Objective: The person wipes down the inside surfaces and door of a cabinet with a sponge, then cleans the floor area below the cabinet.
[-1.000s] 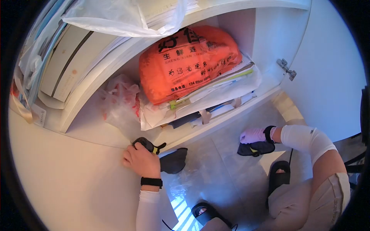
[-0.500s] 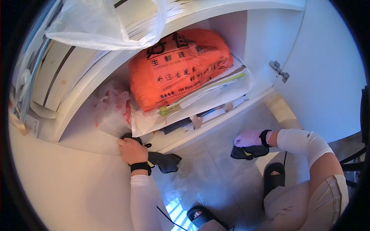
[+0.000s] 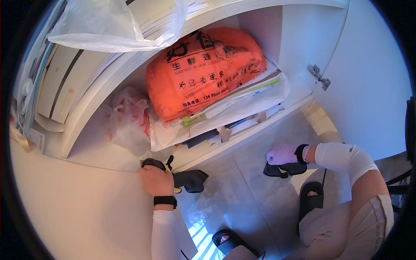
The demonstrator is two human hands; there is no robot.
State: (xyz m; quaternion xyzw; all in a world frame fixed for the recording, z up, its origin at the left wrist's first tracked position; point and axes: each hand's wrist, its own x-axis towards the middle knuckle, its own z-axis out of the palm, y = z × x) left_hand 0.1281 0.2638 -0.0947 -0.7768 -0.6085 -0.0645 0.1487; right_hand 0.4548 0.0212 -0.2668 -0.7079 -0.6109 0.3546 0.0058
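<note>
My left hand (image 3: 157, 181) is closed around a black object with yellow trim (image 3: 154, 164) at the cabinet's lower edge. A small black loop sticks up from it, and a dark grey flap (image 3: 190, 180) extends to the right past my fingers. Most of the object's shape is hidden by the hand. My right hand (image 3: 279, 156) hangs over the floor, its fingers over a black object with a yellow-green patch (image 3: 285, 170). How the fingers close under it is hard to see. Both wrists wear black bands below white sleeves.
The open cabinet holds an orange plastic bag (image 3: 206, 73) on stacked papers (image 3: 242, 115), beside a crumpled clear bag (image 3: 128, 117). A white bag (image 3: 117, 26) hangs from above. An open door (image 3: 368, 86) with a hinge (image 3: 319, 78) stands right. Slippered feet (image 3: 234, 243) rest on the floor.
My left hand has moved slightly right and down with the black object, which now shows more of its front end and yellow trim. My right hand has shifted a little right.
</note>
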